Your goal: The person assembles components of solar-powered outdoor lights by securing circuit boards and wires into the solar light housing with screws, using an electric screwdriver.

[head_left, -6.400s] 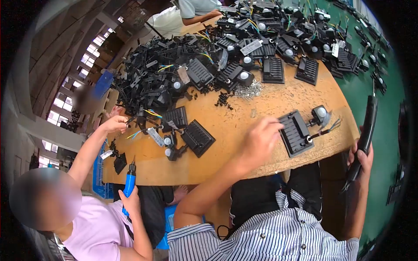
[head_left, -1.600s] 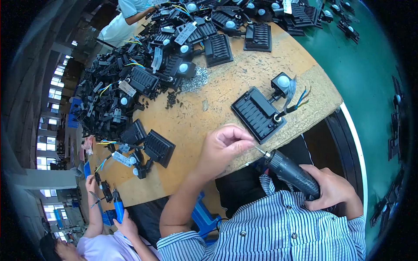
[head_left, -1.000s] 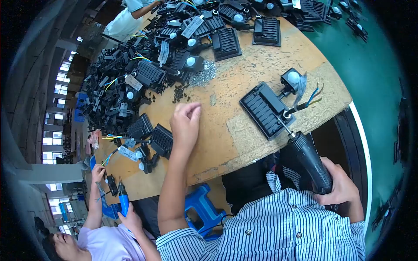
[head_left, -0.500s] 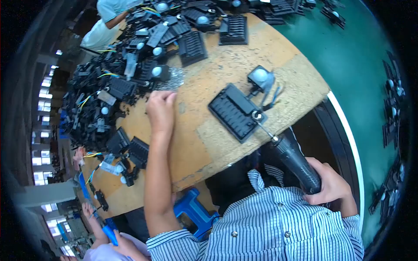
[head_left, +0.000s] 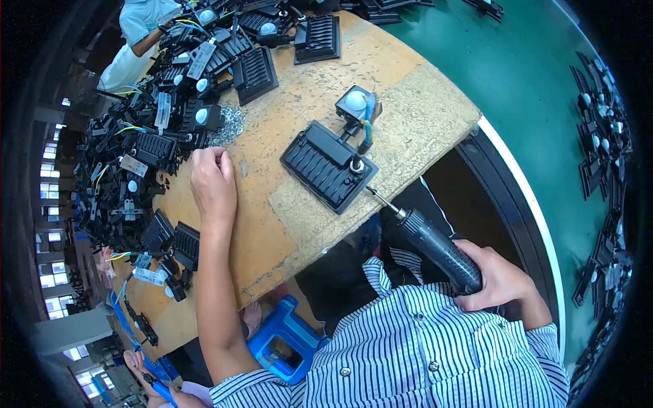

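My right hand (head_left: 495,277) grips a black electric screwdriver (head_left: 442,250), its thin bit pointing up and left at the table edge. The bit's tip is close to the near right corner of a black finned floodlight (head_left: 316,166); whether it touches cannot be told. This floodlight lies on the wooden table with a white-domed sensor (head_left: 356,102) on its far side and loose coloured wires (head_left: 368,124). My left hand (head_left: 213,178) rests on the table with curled fingers, beside a heap of small screws (head_left: 228,126). Anything inside those fingers is hidden.
Piled floodlights and sensors (head_left: 153,149) cover the table's far left. A green conveyor belt (head_left: 517,88) with more lamps (head_left: 602,143) runs along the right. A blue stool (head_left: 289,340) stands below the table. Co-workers' arms (head_left: 146,42) show at the upper and lower left.
The view has shifted, so the table scene sits further left. The screwdriver bit has come away from the metal fitting at the floodlight's corner. My left hand still lies beside the screws.
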Available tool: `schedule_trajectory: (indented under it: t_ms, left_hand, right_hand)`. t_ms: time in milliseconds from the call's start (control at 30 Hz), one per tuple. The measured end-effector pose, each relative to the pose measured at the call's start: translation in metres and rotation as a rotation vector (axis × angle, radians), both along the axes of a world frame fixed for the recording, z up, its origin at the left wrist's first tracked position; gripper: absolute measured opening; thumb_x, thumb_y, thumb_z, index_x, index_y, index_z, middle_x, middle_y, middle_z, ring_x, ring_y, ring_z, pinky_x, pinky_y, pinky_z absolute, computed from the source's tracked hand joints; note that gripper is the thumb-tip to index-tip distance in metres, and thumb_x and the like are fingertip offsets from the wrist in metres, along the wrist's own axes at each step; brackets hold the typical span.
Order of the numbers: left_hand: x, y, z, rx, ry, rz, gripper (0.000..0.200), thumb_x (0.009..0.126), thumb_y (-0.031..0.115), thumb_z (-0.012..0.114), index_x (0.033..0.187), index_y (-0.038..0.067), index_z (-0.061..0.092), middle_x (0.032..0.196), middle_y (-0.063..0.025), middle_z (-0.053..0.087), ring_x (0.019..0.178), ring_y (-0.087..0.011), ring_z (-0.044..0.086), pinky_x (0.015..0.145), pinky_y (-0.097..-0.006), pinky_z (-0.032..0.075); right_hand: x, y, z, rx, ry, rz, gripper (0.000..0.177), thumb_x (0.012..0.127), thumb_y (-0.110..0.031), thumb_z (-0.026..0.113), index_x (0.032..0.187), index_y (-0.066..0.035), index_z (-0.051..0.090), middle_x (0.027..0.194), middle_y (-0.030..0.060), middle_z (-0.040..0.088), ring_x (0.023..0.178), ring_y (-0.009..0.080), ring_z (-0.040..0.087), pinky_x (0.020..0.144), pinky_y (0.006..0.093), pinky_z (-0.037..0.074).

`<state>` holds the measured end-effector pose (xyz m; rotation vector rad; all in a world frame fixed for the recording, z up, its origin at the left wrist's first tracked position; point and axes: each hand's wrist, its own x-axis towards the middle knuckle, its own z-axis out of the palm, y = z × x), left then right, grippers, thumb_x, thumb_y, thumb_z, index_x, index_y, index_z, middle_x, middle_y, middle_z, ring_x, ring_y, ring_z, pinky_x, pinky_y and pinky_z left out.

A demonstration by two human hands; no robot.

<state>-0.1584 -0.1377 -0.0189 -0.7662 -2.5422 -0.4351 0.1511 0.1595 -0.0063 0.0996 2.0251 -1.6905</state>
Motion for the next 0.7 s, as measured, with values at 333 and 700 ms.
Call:
schedule_trajectory:
  t_ms: [333, 700]
  left_hand:
    - [0.062, 0.076, -0.006, 0.509, -0.513, -0.274, 0.009, 0.089, 0.006, 0.047, 0.094, -0.002, 0.049, 0.104, -0.0184, 0.055, 0.096, -0.0280, 0.054, 0.085, -0.0351, 0.041]
    - [0.095, 0.091, 0.008, 0.223, -0.051, -0.212, 0.010, 0.081, 0.008, 0.058, 0.090, 0.003, 0.057, 0.103, -0.0139, 0.053, 0.106, -0.0276, 0.042, 0.091, -0.0411, 0.030]
  right_hand:
    - [-0.011, -0.001, 0.001, -0.003, -0.011, 0.018, 0.077, 0.065, -0.018, 0.070, 0.131, 0.003, 0.034, 0.101, 0.0223, 0.060, 0.084, 0.0281, 0.063, 0.079, 0.0336, 0.050]
    - [-0.014, -0.008, 0.006, 0.028, 0.046, 0.007, 0.077, 0.067, -0.018, 0.069, 0.131, 0.003, 0.032, 0.104, 0.0247, 0.059, 0.084, 0.0303, 0.064, 0.078, 0.0340, 0.052]
